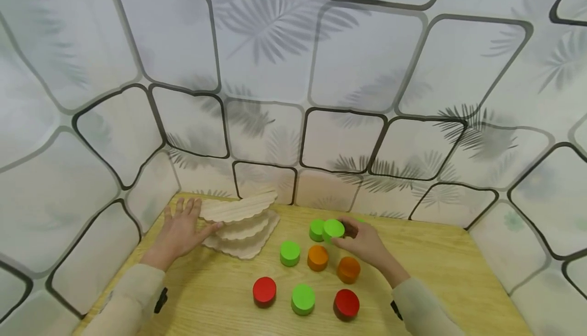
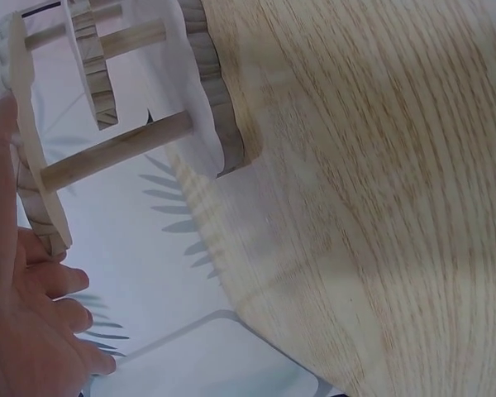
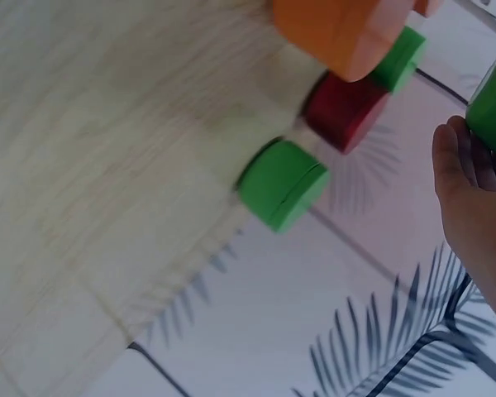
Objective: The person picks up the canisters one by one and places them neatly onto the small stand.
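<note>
**Left hand on the wooden stand, right hand round a green cylinder!**

And out on the left, here's my left hand (image 1: 183,226), fingers straight and spread wide, touching the top tier's edge, grasping nothing else. Right beside it, the wooden stand (image 1: 240,210), three scalloped tiers at the table's back left, dowels (image 2: 120,151) showing between them from the left wrist!

Moving right, a front red cylinder (image 1: 264,291); then a middle green cylinder (image 1: 290,253), with a front green cylinder (image 1: 303,299) nearer me. Behind those, a back green cylinder (image 1: 316,229), and an orange cylinder (image 1: 318,258) just in front of it.

Now the held green cylinder (image 1: 333,230), pinched between thumb and fingers of my right hand (image 1: 367,243), partly closed around it! It overlaps the back one from above; whether they touch, I can't tell.

Below, a second red cylinder (image 1: 346,305) and a second orange cylinder (image 1: 348,269). Finally, a green sliver (image 1: 360,220) peeks out behind my knuckles, and bare wooden table (image 1: 440,269) runs on to the right.
</note>
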`<state>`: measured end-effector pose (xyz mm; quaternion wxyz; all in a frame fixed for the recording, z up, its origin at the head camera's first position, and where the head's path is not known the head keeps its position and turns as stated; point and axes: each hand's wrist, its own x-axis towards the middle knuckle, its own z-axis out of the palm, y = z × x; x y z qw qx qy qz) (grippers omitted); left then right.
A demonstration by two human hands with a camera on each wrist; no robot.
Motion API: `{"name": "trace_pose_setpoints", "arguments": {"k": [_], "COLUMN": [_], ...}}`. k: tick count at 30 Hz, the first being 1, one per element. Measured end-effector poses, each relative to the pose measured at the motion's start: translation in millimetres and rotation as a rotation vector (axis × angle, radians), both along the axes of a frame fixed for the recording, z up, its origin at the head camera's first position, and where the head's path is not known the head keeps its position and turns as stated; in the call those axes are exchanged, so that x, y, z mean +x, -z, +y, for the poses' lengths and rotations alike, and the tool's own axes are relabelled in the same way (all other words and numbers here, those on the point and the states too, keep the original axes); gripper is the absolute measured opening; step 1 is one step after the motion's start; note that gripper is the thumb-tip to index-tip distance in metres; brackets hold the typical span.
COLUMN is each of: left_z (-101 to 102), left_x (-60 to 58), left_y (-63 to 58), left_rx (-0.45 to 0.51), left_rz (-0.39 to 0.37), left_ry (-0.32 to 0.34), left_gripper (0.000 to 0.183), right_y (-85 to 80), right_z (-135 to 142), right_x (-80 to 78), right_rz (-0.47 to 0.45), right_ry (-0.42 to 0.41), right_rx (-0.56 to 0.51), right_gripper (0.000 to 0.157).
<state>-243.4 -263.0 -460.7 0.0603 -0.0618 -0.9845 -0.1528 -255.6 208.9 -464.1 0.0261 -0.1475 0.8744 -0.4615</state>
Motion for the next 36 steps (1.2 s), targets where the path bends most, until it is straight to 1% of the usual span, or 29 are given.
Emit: {"name": "trace_pose_setpoints", "arguments": {"k": [6,16,21,27,36], "left_z": [-0.2,0.5,-0.6,0.0,-1.3], "left_x": [0.4,0.3,0.9,2.0,0.5], "left_y": [-0.9,-0.3,-1.1,-1.8,0.7], "left_rx": [-0.009,-0.019,-0.023,-0.031,-0.018], "left_rz": [0.001,0.001,0.011,0.018,0.016], "left_ry": [-0.001,-0.008,-0.001,0.003,0.008], "left_gripper": [0.109,0.109,0.107,0.106,0.107], "right_y": [-9.1,-19.4,-26.9,-35.8,-39.7], "right_z": [-28.4,-71.5,-88.3,-109.2,-135.5], "right_x": [-11.9,-27.0,-32.7,-37.6,-49.1], "right_rz": [0.022,0.010,-0.003,-0.015,0.029], "right_ry": [-0.049,-0.115,-0.139,-0.156,-0.197], "right_rx": [-0.030,-0.060,-0.059,-0.056,-0.048], "right_gripper": [0.058,0.051,0.049,0.052,0.047]}}
